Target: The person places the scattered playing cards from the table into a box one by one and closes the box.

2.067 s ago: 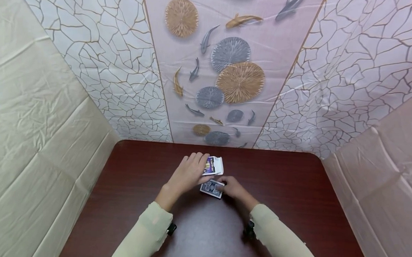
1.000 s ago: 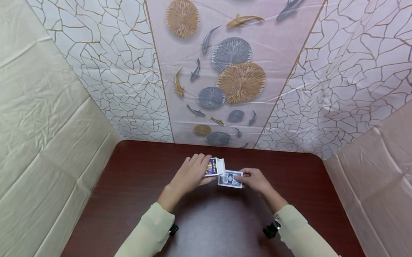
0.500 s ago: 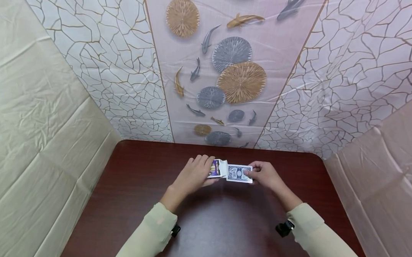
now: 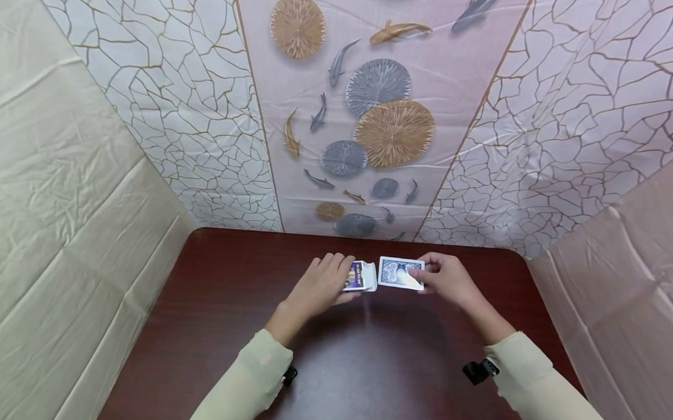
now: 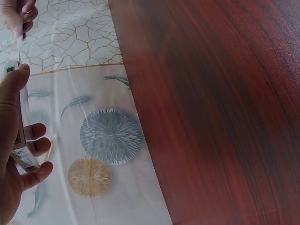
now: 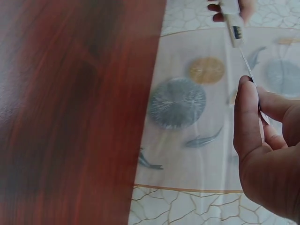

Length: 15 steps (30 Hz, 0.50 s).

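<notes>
In the head view, my left hand (image 4: 323, 283) grips a playing-card box (image 4: 354, 275) with a purple and yellow front. Its white open end faces right. The left wrist view shows the box (image 5: 24, 157) edge-on between thumb and fingers. My right hand (image 4: 449, 281) pinches a playing card (image 4: 394, 272) by its right end, its blue patterned back facing up. The card's left edge lies just right of the box's open end. In the right wrist view the card (image 6: 247, 63) appears as a thin line pointing at the box (image 6: 234, 30).
Both hands are over a dark red-brown table (image 4: 340, 373). Behind it hangs a patterned cloth (image 4: 372, 174) with fish and round leaves, and cream cloth walls (image 4: 86, 255) stand at either side. A small black device (image 4: 478, 370) sits at the right wrist.
My right hand has carried the card from below the box up and to the right, levelling it beside the open end. A small gap now shows between them. The left hand shifted slightly right.
</notes>
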Motion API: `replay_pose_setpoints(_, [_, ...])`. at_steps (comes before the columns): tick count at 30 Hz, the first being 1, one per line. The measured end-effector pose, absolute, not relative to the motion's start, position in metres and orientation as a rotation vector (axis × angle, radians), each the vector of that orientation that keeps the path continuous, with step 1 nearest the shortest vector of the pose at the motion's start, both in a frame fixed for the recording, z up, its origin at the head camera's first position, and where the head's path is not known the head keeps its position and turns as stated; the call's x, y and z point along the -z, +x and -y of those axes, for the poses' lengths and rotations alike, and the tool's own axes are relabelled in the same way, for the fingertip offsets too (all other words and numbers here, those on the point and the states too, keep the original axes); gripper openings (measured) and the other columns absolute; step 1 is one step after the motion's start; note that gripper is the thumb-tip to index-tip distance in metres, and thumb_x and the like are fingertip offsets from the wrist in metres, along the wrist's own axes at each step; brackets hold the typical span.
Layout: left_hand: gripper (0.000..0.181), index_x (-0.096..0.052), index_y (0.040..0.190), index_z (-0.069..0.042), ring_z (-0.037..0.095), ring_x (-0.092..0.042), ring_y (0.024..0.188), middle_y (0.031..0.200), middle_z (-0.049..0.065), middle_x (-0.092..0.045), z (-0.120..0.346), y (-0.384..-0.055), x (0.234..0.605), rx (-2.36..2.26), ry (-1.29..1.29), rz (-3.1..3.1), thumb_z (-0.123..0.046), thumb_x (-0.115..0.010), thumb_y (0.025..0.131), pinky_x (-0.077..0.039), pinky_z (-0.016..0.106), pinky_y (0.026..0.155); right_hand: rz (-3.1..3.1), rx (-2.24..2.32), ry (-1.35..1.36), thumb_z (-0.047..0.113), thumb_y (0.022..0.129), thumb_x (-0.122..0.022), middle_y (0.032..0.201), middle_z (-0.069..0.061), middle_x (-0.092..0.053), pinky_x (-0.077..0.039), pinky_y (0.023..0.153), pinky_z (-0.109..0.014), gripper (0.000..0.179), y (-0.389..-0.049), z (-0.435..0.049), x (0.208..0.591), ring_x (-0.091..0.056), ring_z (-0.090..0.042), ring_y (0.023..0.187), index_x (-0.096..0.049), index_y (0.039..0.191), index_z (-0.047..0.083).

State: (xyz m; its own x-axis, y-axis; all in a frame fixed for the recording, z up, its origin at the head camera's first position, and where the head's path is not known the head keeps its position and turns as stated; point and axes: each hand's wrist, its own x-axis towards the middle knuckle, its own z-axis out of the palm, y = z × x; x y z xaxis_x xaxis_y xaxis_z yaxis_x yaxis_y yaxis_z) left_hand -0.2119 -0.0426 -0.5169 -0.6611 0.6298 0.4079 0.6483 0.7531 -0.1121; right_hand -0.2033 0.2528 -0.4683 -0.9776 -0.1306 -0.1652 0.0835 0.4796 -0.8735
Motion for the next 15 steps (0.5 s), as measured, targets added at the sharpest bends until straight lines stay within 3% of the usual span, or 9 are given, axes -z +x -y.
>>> replay_pose_setpoints(15, [0.079, -0.056, 0.135, -0.004, 0.025, -0.063, 0.101, 0.117, 0.010, -0.065, 0.037, -0.211, 0.516, 0.055, -0.961, 2.536, -0.063, -0.073, 0.086, -0.053, 0.039, 0.076, -2.501, 1.624, -0.073, 0.009, 0.096, -0.072, 0.085, -0.008, -0.058, -0.062, 0.066, -0.031, 0.025, -0.198, -0.237, 0.451, -0.068, -0.017, 0.076, -0.062, 0.110, -0.010])
